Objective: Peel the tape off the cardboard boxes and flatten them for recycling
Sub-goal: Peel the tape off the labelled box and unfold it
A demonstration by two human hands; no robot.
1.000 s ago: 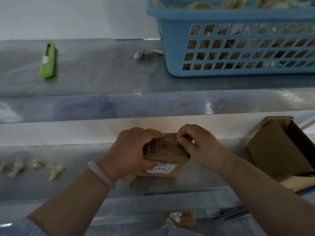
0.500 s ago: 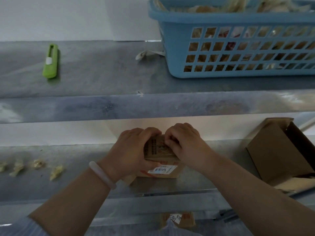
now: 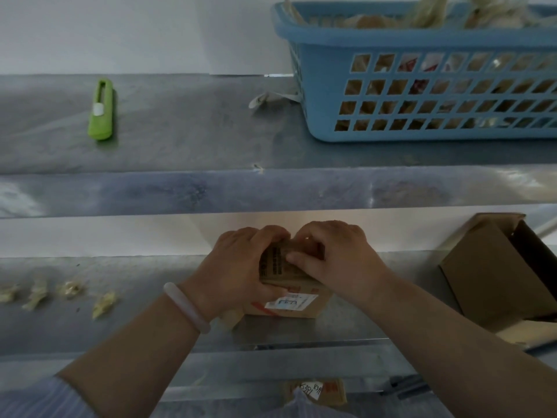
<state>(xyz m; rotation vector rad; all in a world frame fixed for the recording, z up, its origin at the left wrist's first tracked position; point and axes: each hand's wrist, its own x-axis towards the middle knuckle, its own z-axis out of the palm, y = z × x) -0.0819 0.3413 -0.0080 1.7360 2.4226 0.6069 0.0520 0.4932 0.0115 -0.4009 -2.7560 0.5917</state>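
My left hand (image 3: 238,267) curled round box (image 3: 313,310) at 9 o'clock side; my right hand (image 3: 340,260) at 3 o'clock, fingers hooked over top.

It looked like a packing workroom: grey metal shelving (image 3: 180,194), a green plastic box cutter (image 3: 101,111) up-left of the grip, an open brown cardboard box (image 3: 488,273) to its right.

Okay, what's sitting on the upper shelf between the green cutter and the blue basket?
The head view shows mostly bare metal shelf between the green cutter and the blue basket, with one crumpled white scrap lying by the basket's left wall.
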